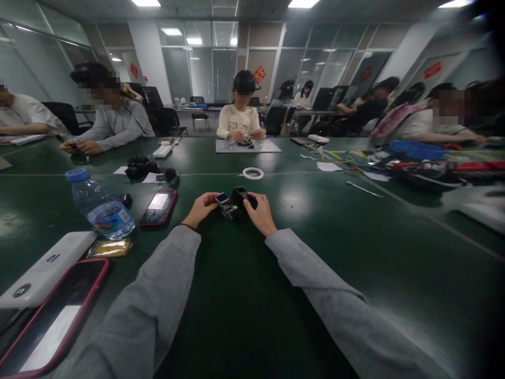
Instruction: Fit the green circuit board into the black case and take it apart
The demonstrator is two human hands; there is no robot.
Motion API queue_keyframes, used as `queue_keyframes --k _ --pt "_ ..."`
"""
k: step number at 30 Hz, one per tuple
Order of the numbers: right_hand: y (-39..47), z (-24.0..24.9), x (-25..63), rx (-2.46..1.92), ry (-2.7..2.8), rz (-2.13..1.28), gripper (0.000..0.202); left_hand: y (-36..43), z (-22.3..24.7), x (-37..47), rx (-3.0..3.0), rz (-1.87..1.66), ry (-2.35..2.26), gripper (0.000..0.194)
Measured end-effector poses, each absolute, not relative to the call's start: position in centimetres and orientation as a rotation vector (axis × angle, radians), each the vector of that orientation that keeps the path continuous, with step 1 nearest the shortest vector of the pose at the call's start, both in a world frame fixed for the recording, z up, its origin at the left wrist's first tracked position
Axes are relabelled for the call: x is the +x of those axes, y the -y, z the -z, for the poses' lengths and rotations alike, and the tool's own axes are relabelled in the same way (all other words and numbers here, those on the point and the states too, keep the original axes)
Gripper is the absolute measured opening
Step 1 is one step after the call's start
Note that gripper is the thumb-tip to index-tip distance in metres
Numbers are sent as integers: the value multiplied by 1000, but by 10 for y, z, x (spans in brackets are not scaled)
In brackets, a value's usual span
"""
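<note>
My left hand [202, 208] is closed on the left edge of a small circuit board with a little screen [228, 206]. Green board and small parts show below the screen. In my right hand [260, 211] is a black plastic casing [240, 195], gripped with the thumb on its near side. The board and the casing are held side by side just above the green table [236, 273], nearly touching. The fingers behind both pieces are partly hidden.
To my left are a water bottle [103, 205], a red-edged phone [158, 208], a larger phone [55, 316] and a white power bank [47, 268]. A white ring [253, 173] lies ahead. Cables [363, 158] and a metal tool [363, 189] lie right. Several people sit around the table.
</note>
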State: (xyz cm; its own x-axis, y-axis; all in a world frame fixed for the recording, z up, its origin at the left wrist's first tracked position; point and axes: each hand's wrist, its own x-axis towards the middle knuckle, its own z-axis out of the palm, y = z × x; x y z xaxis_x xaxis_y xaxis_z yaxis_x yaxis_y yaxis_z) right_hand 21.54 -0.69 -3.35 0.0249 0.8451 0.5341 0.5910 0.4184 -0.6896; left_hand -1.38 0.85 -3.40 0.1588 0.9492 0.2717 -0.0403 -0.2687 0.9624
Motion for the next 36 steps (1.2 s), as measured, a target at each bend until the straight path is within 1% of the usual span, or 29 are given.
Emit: queue_keyframes --k 7,13,16,22,23,25,28,32,36 --pt "2 35 217 -1210 1625 -427 35 -9 36 -14 1473 -1296 -993 36" --pt "-8 45 223 -1367 1547 -354 36 -9 36 -14 1485 -1295 -982 37" --pt "-8 45 224 -1376 1537 -352 36 -8 34 -14 1504 -1287 -984 36" --pt "3 39 217 -1291 1676 -222 53 -6 32 -13 1519 -1309 -1024 33" --pt "4 38 216 -1274 1718 -197 53 -6 32 -13 1516 -1316 -1021 33" --pt "5 39 216 -1250 1776 -191 48 -7 32 -13 1506 -1317 -1017 34" --pt "2 40 218 -1245 1755 -293 38 -8 34 -14 1492 -1308 -1004 35" --pt "-3 42 222 -1272 1630 -422 36 -9 36 -15 1472 -1298 -984 35" --pt "-7 44 223 -1360 1576 -367 35 -10 37 -15 1475 -1283 -1008 36"
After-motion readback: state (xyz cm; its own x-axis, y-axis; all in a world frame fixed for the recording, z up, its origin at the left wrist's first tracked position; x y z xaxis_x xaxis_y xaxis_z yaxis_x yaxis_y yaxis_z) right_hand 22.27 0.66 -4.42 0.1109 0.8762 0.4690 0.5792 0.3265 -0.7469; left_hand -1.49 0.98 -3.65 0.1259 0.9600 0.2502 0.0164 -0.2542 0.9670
